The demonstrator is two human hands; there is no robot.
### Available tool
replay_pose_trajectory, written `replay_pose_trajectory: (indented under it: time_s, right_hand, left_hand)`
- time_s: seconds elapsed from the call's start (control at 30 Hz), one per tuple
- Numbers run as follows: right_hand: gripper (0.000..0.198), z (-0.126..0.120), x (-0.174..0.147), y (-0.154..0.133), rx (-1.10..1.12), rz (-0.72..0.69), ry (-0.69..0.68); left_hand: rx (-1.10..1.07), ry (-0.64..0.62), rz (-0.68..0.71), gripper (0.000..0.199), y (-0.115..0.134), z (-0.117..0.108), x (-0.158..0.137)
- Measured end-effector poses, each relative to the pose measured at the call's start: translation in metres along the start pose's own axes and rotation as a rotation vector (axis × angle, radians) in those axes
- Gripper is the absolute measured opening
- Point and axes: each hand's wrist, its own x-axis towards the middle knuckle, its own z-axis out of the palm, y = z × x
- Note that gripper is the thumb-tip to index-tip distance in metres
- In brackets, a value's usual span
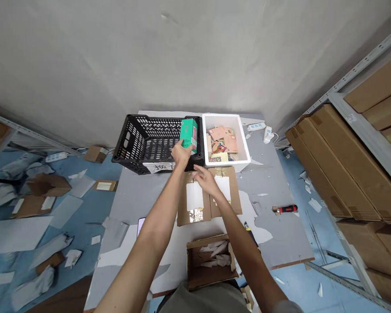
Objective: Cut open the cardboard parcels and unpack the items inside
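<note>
My left hand [181, 154] is closed on the lower end of a green box [188, 132] with a pink panel on its side. The box stands tilted in the right end of a black plastic crate [130, 163]. Just outside the crate's front right corner, my right hand [206, 179] is open, fingers pointing left and holding nothing. Below that hand lies a flattened cardboard box [182, 208] with white labels and shiny tape. An opened cardboard box [192, 271] with crumpled white paper inside stands against my body, between my forearms.
A white foam box [244, 143] of pink and colourful packets adjoins the crate. Power strips [256, 126] lie behind it. A red-and-black tool [285, 209] and a partly covered phone [140, 226] rest on the table [127, 191]. Shelved cartons [332, 161] stand right; packaging litters the floor.
</note>
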Motion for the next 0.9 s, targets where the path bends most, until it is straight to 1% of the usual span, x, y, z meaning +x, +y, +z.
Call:
replay_pose_trajectory:
  time_s: [0.1,0.17,0.2,0.27,0.3,0.33,0.37,0.4,0.47,0.5,0.53,0.6,0.67,0.7,0.77,0.83,0.9]
  right_hand:
    - [0.053,-0.021,-0.062,0.009,0.020,0.015,-0.014]
    - [0.054,-0.037,-0.103,0.013,0.005,0.033,0.005]
    - [0.054,-0.048,-0.122,0.015,-0.008,0.047,0.032]
    - [0.053,-0.074,-0.161,0.021,-0.039,0.081,0.103]
    - [0.053,-0.089,-0.179,0.024,-0.049,0.103,0.154]
    - [0.051,-0.105,-0.198,0.029,-0.066,0.130,0.206]
    - [0.050,-0.122,-0.216,0.035,-0.089,0.161,0.264]
    - [0.050,-0.138,-0.233,0.041,-0.110,0.193,0.324]
    - [0.051,-0.165,-0.267,0.056,-0.156,0.248,0.437]
    - [0.052,-0.175,-0.282,0.065,-0.180,0.282,0.461]
    - [0.052,-0.182,-0.295,0.073,-0.207,0.328,0.462]
    - [0.052,-0.186,-0.316,0.092,-0.253,0.446,0.399]
    - [0.047,-0.179,-0.328,0.113,-0.280,0.574,0.321]
    - [0.044,-0.172,-0.331,0.124,-0.279,0.607,0.297]
    - [0.037,-0.158,-0.330,0.147,-0.270,0.651,0.269]
    - [0.031,-0.145,-0.325,0.167,-0.251,0.657,0.262]
    - [0.030,-0.137,-0.318,0.183,-0.229,0.650,0.267]
  left_hand:
    - [0.101,-0.119,0.035,0.062,-0.001,0.011,0.008]
    - [0.137,-0.204,0.065,0.050,-0.009,0.013,0.004]
    - [0.136,-0.217,0.103,0.045,-0.017,0.012,-0.003]
    - [0.086,-0.169,0.233,0.041,-0.040,0.005,-0.029]
    - [0.039,-0.114,0.333,0.041,-0.056,0.000,-0.049]
    - [-0.017,-0.056,0.398,0.041,-0.075,-0.005,-0.072]
    - [-0.068,-0.012,0.433,0.042,-0.097,-0.011,-0.098]
    - [-0.106,0.038,0.425,0.043,-0.120,-0.017,-0.127]
    - [-0.127,0.124,0.309,0.045,-0.168,-0.026,-0.188]
    - [-0.123,0.129,0.225,0.045,-0.190,-0.029,-0.218]
    - [-0.125,0.105,0.133,0.046,-0.211,-0.031,-0.247]
    - [-0.157,-0.032,-0.108,0.043,-0.245,-0.029,-0.299]
    - [-0.216,-0.213,-0.337,0.036,-0.269,-0.020,-0.338]
    - [-0.246,-0.293,-0.425,0.032,-0.278,-0.012,-0.353]
    - [-0.283,-0.384,-0.511,0.028,-0.289,0.005,-0.374]
    - [-0.316,-0.412,-0.542,0.029,-0.295,0.023,-0.386]
    - [-0.350,-0.412,-0.550,0.032,-0.295,0.036,-0.392]
